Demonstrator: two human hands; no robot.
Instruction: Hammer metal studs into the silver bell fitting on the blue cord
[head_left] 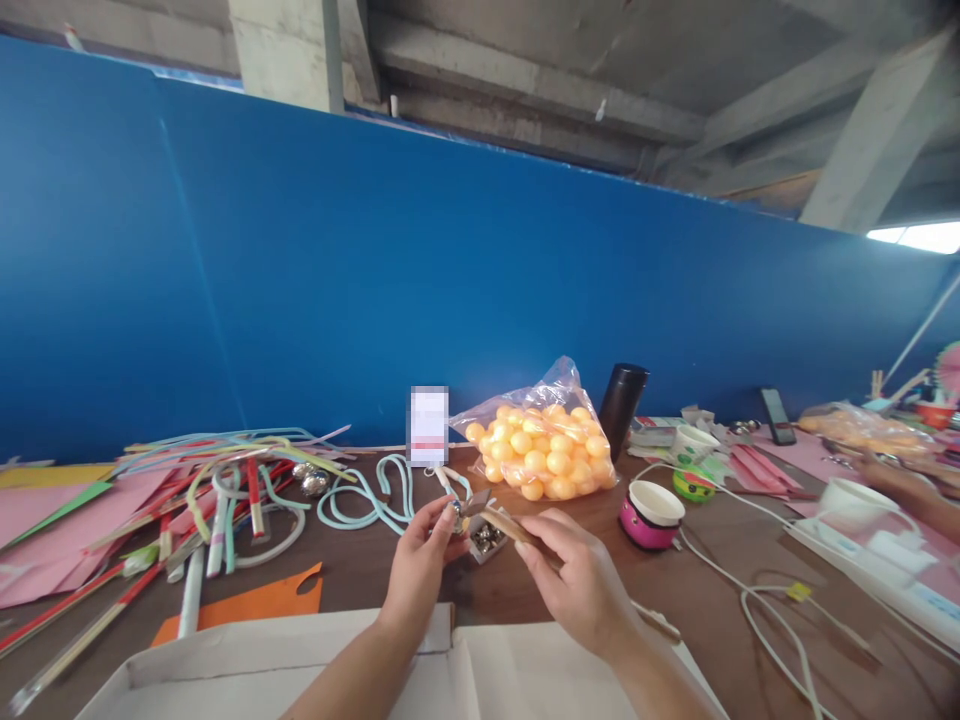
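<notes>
My left hand (pixel 420 555) is closed in a pinch around a small shiny silver ball (pixel 457 513) that looks like a jingle bell. In my right hand (pixel 574 575), closed as well, is a wooden-handled tool (pixel 514 527) that points left; its dark, flat tip (pixel 478 502) reaches close to the ball. Whether the tip touches it I cannot tell. Just beneath the two hands sits a small open box (pixel 480 552) with several silver balls in it. Below my right wrist lies a thin wooden stick (pixel 656 620).
A clear bag of orange balls (pixel 536 450) and a black bottle (pixel 622 410) stand behind. Tubes and sticks (pixel 225 490) pile up left. A pink cup (pixel 651 517), white cables (pixel 750 600) and a power strip (pixel 892 575) lie right. Another person's hand (pixel 900 485) shows far right.
</notes>
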